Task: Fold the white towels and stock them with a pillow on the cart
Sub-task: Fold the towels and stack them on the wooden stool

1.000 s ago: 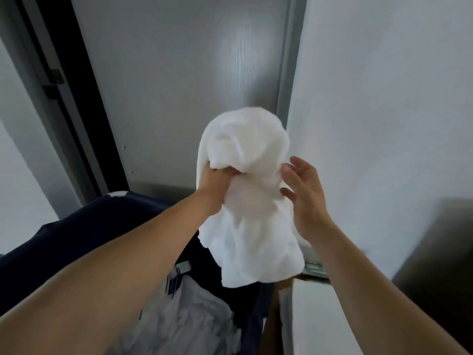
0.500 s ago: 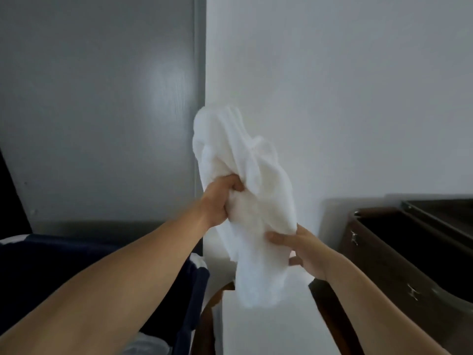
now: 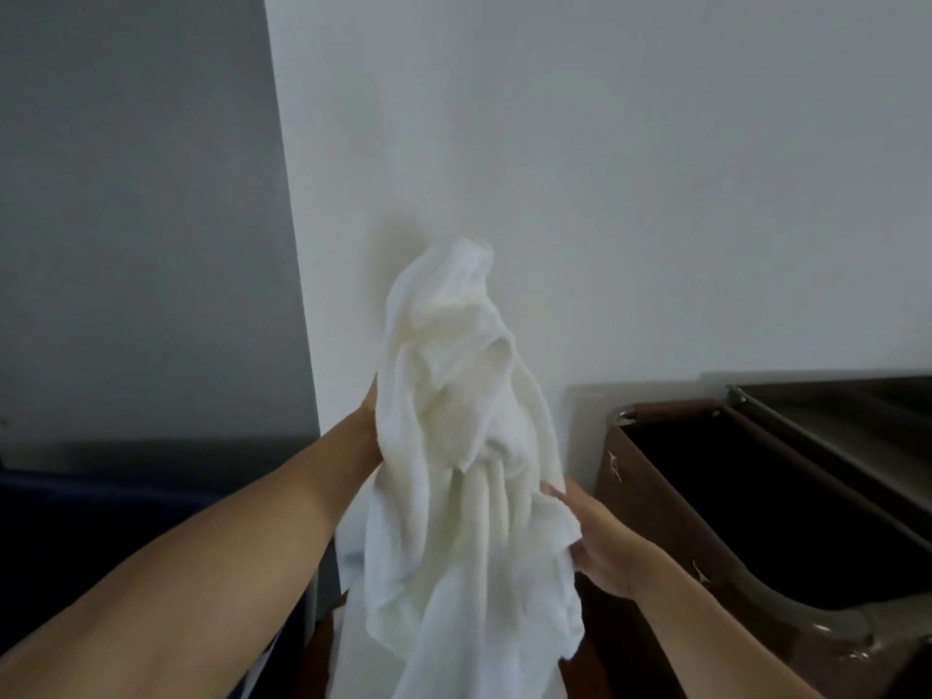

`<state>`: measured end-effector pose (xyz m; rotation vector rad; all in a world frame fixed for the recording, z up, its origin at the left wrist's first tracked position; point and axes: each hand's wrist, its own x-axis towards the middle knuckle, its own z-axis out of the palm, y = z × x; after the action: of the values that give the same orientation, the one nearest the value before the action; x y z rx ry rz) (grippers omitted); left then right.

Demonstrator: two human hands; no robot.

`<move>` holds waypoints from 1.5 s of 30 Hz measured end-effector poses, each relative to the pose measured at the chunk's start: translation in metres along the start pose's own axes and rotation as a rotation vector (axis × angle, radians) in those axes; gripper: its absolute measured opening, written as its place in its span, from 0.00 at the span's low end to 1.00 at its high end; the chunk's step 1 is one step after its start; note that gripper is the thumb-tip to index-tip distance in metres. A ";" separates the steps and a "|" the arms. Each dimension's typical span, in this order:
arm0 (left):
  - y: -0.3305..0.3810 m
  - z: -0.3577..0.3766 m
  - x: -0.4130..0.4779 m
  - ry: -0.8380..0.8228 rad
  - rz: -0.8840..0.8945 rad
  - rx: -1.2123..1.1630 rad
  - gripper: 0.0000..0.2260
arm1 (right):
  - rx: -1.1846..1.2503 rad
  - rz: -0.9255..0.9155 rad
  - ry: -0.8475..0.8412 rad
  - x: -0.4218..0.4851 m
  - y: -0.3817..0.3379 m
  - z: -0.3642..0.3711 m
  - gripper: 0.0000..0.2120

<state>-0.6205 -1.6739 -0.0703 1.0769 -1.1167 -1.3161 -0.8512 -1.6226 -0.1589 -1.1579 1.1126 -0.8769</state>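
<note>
**Towel held up in the air, not yet squared for folding**

I have the white towel (image 3: 454,446) bunched and hanging in front of me, up against the pale wall (image 3: 605,169), clear of anything it could rest on. It is crumpled at the top and drapes down past the bottom of the view, so I judge it is raised this high to let its weight pull the cloth open and show me an edge or corner.

My left hand (image 3: 370,421) is behind the upper part of the towel, mostly hidden by the cloth; it seems to carry the weight from there, but I cannot tell how the fingers lie. My right hand (image 3: 590,542) is lower, at the towel's right edge, with the fingers closed on the cloth. That lower hold looks meant to draw the edge out sideways while the other hand keeps the top up.

To my right stands a dark brown bin (image 3: 756,496) with a deep open compartment, near the towel but apart from it; I take it for part of the cart, though I cannot be sure. At lower left a dark blue bag (image 3: 101,507) is partly visible behind my left forearm. A grey door (image 3: 136,219) fills the upper left. No pillow is in sight, and the fold has not begun.
</note>
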 end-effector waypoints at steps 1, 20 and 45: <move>-0.002 0.005 0.001 0.039 0.014 -0.042 0.16 | 0.046 0.027 -0.057 -0.001 0.003 -0.001 0.32; -0.117 -0.019 -0.030 -0.721 -0.374 0.692 0.43 | 0.441 0.235 0.509 0.049 0.017 0.040 0.13; -0.048 -0.013 -0.001 -0.412 0.104 0.759 0.16 | -0.204 -0.138 0.324 0.043 -0.026 0.056 0.08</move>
<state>-0.6155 -1.6731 -0.1196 1.2777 -2.0561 -1.0660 -0.7860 -1.6552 -0.1403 -1.3020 1.4247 -1.1047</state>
